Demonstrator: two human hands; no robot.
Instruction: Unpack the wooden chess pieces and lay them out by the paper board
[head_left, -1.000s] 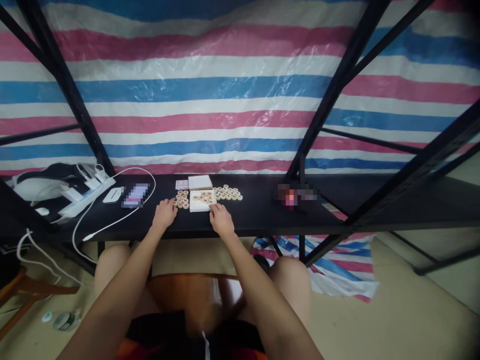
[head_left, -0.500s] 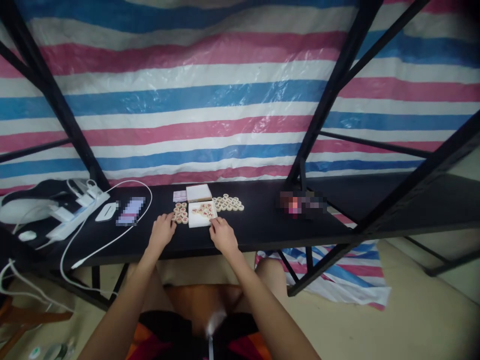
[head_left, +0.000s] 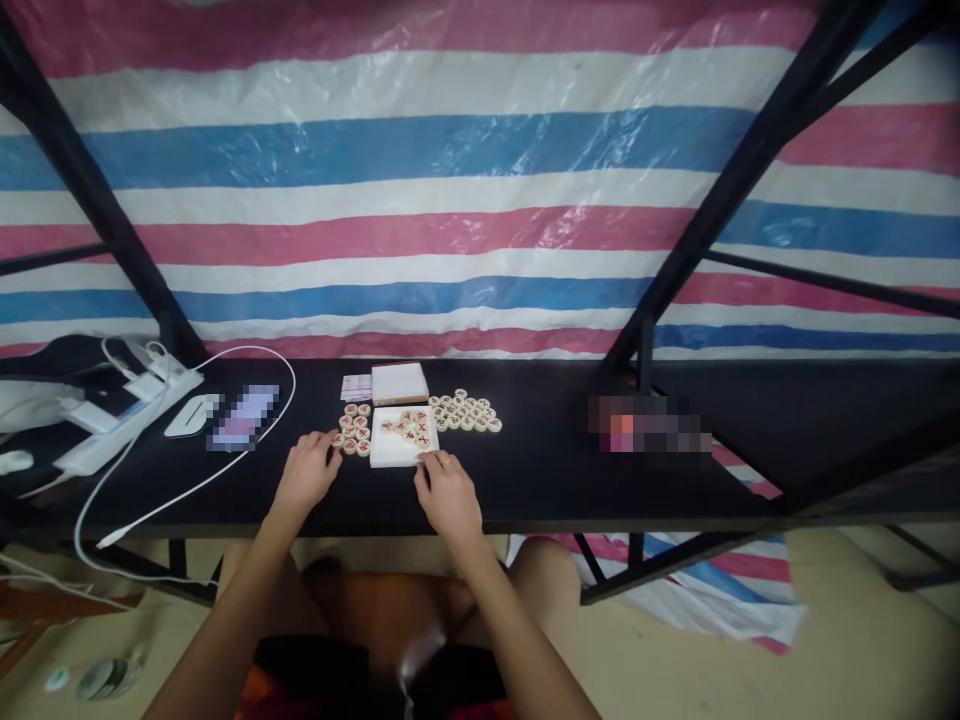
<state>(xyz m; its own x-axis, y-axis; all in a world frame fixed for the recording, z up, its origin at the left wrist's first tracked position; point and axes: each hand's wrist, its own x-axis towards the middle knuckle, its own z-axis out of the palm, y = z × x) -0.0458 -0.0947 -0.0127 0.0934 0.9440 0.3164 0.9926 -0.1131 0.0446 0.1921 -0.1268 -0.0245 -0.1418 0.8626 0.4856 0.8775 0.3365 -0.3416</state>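
Observation:
Round wooden pieces with red characters [head_left: 354, 430] lie grouped on the black table. My left hand [head_left: 307, 472] touches the lower left piece of that group with its fingertips, fingers slightly apart. To their right is a white open box tray [head_left: 386, 456] holding several more red-marked pieces [head_left: 411, 428]. At the tray's lower right corner, my right hand [head_left: 448, 490] rests with bent fingers; whether it pinches the rim is unclear. Dark-marked pieces [head_left: 469, 412] form a cluster on the tray's right side.
Behind the tray sit a white box lid [head_left: 400, 384] and a printed paper [head_left: 356, 388]. At left are a phone [head_left: 245, 418], a white device [head_left: 192, 415], a power strip [head_left: 124, 425] and loose cables. A blurred object [head_left: 622, 425] lies at right. Black frame posts rise behind.
The camera view has shifted and come closer to the table. Both hands keep nearly the same places, by the left group and at the tray's corner.

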